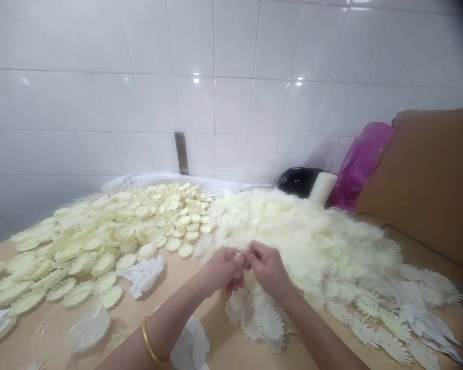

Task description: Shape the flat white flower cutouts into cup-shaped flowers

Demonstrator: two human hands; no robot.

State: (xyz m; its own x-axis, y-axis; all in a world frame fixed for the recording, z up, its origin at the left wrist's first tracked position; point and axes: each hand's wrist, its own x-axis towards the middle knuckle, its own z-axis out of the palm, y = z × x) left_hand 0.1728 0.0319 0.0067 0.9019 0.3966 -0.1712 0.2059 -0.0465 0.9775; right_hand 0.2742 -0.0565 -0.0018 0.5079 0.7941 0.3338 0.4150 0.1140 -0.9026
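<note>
A small pale piece (238, 255), mostly hidden, sits in the curled grip of the left hand (219, 269); whether the adjoining right hand (269, 268) grasps it, I cannot tell. Just below, cream sawtooth-edged discs (259, 321) overlap on the table (220, 321).

A bare left hand (220, 271) shows at six o'clock from the middle of the view, and a bare right hand (269, 266) at five. The bare, tapering left forearm (177, 309) lies at seven o'clock and wears a yellow-gold, rounded, metal-looking bangle (147, 343). This ornament is a single narrow band with a soft shine (too blurred to tell whether it is plain or engraved), set a little way up from the wrist. The bare, slender right forearm (306, 319), at five o'clock, widens evenly below its hand.
</note>
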